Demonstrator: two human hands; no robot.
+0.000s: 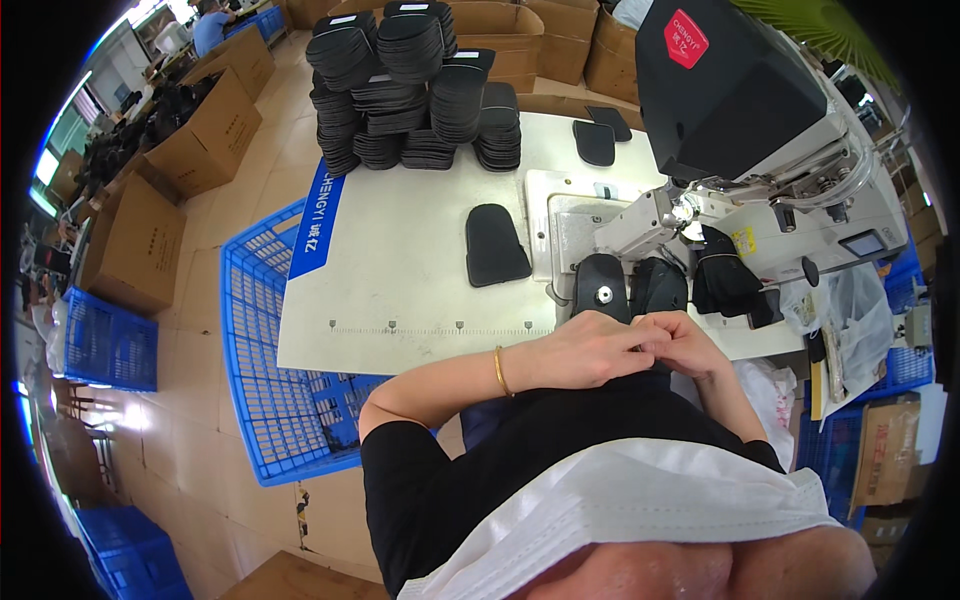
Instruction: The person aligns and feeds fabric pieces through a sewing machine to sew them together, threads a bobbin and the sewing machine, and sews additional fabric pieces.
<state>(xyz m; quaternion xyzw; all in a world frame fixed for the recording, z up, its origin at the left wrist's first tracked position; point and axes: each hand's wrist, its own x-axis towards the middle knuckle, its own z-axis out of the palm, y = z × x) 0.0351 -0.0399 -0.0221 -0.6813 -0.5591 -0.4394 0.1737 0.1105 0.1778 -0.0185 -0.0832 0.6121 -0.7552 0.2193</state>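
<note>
My left hand [588, 350] and my right hand [684, 344] meet at the table's front edge, in front of the sewing machine [735, 100]. The fingers of both are closed and pressed together; what they pinch is hidden. Just beyond my left hand lies a rounded black fabric piece [598, 275] with a round metal part [603, 295] on it. Beside it, beyond my right hand, are folded black pieces [658, 290]. More black fabric [724, 275] is bunched under the machine's arm. A single black padded piece [494, 245] lies flat to the left of the machine bed.
Tall stacks of black pieces [410, 100] stand at the table's [400, 270] back left. Two loose dark pieces [594, 143] lie behind the machine. A blue plastic basket [265, 400] adjoins the table's left side. Cardboard boxes [135, 240] line the floor; clear plastic bags [855, 310] hang at right.
</note>
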